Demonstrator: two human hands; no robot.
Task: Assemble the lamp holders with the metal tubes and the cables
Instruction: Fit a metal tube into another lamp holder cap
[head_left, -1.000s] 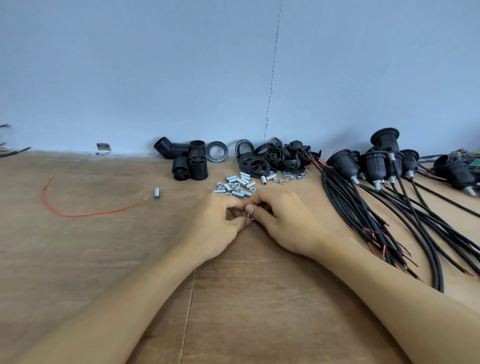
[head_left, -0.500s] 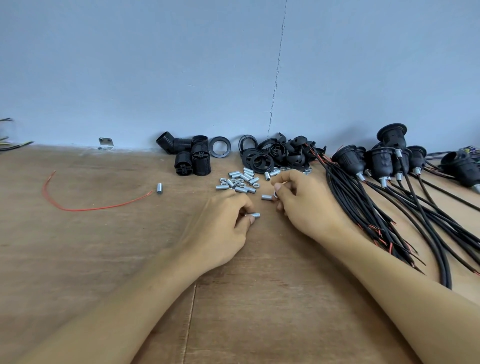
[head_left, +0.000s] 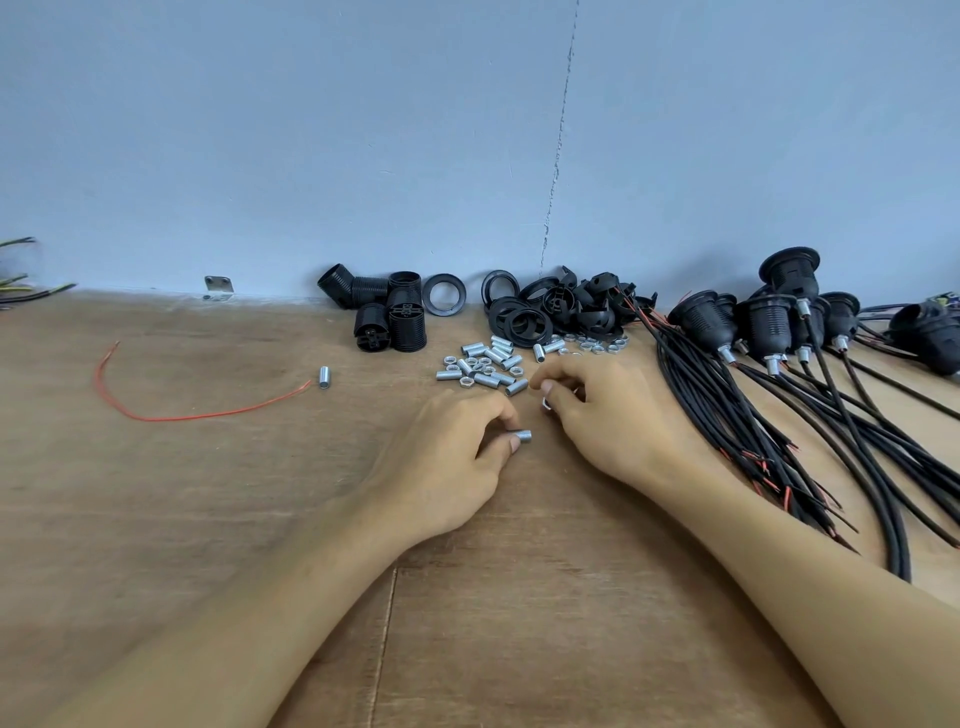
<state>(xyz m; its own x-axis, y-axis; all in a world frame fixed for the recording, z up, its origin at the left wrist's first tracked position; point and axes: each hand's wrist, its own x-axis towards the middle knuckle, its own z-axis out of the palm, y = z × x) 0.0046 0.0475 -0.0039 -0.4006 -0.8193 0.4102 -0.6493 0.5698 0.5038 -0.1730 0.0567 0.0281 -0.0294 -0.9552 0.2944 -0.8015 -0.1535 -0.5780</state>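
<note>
The left grip (head_left: 447, 457) is curled, knuckles up, low over the bench (head_left: 208, 519). It pinches a short threaded metal tube (head_left: 523, 436) between thumb and fingertips, and the tube's free end points toward 3 o'clock. The right grip (head_left: 618, 415) lies just beside it at 2 o'clock, fingers bent inward. Its thumb and a fingertip are closed around a small silver piece (head_left: 545, 403), which is too hidden to name.

At 12 o'clock from both hands, close to the fingertips, lies a loose heap of threaded tubes and nuts (head_left: 485, 364). Beyond it, against the wall, stand black lamp holder bodies (head_left: 390, 319) at 11 o'clock and a pile of black rings and caps (head_left: 545, 312) at 12 to 1 o'clock.

At 3 o'clock from the right hand, a bundle of black cables (head_left: 727, 410) with red-tipped ends fans across the bench. Past that, at 2 o'clock, lie lamp holders with cables attached (head_left: 769, 322), each with a metal tube at its neck.

Well off at 9 to 10 o'clock, a single threaded tube (head_left: 323, 378) lies at the end of a curved red wire (head_left: 208, 414).
</note>
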